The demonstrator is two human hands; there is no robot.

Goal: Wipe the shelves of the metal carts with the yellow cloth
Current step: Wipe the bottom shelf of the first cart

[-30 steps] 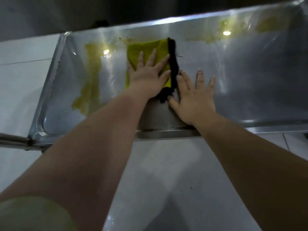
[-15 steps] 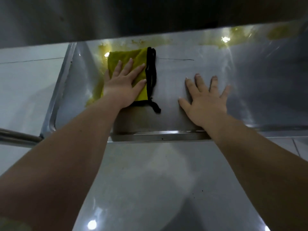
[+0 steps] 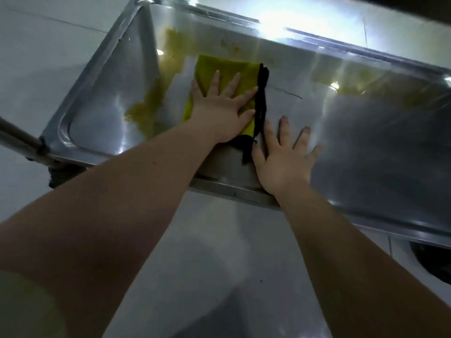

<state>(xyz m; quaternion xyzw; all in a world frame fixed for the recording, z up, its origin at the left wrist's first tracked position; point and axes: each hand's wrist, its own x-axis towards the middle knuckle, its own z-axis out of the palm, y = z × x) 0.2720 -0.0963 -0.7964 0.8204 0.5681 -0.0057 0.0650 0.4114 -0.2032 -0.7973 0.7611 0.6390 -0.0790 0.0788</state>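
Note:
A folded yellow cloth (image 3: 227, 68) with a black edge lies flat on the steel cart shelf (image 3: 102, 98). My left hand (image 3: 223, 109) presses on the cloth with fingers spread and straight. My right hand (image 3: 284, 156) rests flat on the bare metal just right of the cloth's black edge, fingers spread. Yellowish smears (image 3: 148, 111) show on the shelf to the left of the cloth and along the far side at the right (image 3: 349, 80).
The shelf has a raised rim; its near edge (image 3: 234, 192) runs under my wrists. A metal cart tube (image 3: 19, 140) juts out at the left corner. White floor tiles (image 3: 207, 264) lie below. A dark round thing (image 3: 434, 261) shows at the right edge.
My left hand has slid the cloth to the right, back beside my right hand. The view has tilted and shifted, showing more of the shelf's left end.

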